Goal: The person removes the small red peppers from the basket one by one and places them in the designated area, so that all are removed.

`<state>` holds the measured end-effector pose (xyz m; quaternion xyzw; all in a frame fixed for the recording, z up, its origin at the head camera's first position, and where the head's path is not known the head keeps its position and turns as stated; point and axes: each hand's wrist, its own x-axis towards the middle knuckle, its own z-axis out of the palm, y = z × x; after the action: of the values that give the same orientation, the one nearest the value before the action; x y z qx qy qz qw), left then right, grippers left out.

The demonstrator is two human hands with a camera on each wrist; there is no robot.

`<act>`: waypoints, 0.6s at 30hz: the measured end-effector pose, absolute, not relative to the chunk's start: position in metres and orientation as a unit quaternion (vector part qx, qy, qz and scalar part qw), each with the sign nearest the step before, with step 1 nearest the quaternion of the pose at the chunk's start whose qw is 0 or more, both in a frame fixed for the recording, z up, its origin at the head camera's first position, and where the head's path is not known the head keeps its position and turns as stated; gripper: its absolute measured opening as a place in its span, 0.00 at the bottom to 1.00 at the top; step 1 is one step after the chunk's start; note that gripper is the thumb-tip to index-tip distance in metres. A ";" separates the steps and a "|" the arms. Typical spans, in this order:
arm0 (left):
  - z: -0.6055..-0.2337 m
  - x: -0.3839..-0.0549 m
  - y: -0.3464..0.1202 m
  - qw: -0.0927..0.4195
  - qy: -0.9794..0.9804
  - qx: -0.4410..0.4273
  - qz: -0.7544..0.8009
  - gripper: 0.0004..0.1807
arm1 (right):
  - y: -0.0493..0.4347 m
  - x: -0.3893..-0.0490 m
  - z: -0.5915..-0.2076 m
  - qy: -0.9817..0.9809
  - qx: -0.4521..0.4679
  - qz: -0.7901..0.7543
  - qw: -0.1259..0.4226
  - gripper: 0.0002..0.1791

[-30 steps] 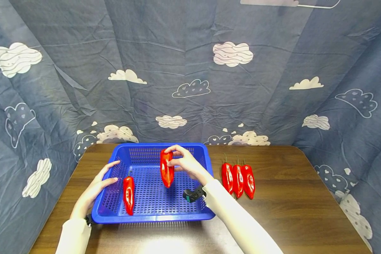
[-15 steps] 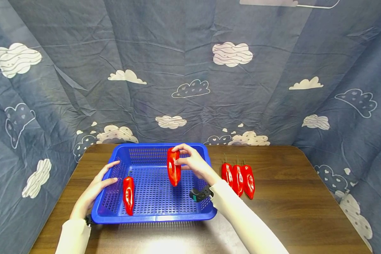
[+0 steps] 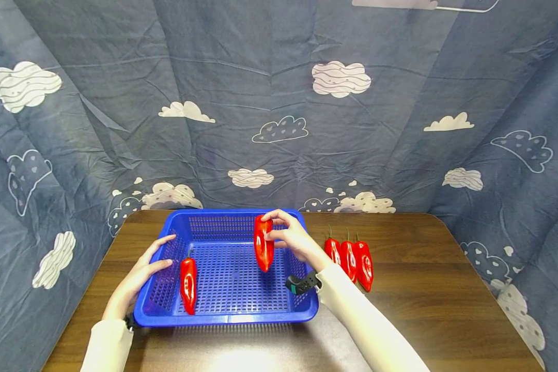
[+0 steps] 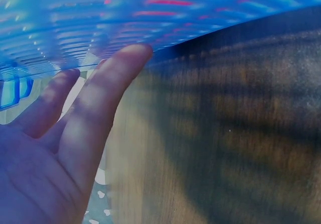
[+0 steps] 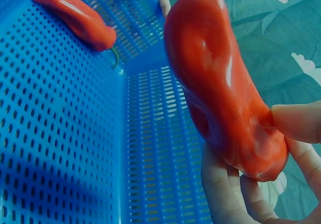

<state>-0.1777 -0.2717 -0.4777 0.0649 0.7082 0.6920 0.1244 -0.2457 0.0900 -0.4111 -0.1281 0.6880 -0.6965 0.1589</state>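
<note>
Right hand [image 3: 292,236] is gripping a red pepper [image 3: 262,247] over the blue basket [image 3: 228,319], toward two o'clock; left hand [image 3: 137,276] is resting, fingers straight, at nine. A second pepper [image 3: 188,285] is already lying inside near eight, three others [image 3: 349,257] still outside at three.

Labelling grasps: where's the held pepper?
In the head view, the held pepper is in the right grip, over the right half of the blue basket.
</note>
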 end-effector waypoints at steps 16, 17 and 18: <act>-0.477 -0.178 -0.272 0.122 0.714 0.065 0.686 0.32 | 0.113 -0.247 -0.412 0.692 -0.119 -0.697 0.145 0.22; -0.477 -0.178 -0.272 0.122 0.713 0.065 0.687 0.32 | 0.114 -0.247 -0.413 0.692 -0.119 -0.697 0.144 0.22; -0.478 -0.178 -0.272 0.123 0.712 0.065 0.688 0.32 | 0.115 -0.247 -0.413 0.692 -0.117 -0.698 0.143 0.22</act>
<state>-0.1780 -0.2722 -0.4775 0.0647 0.7124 0.6880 0.1228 -0.2470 0.1154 -0.4132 -0.1166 0.6917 -0.6982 0.1433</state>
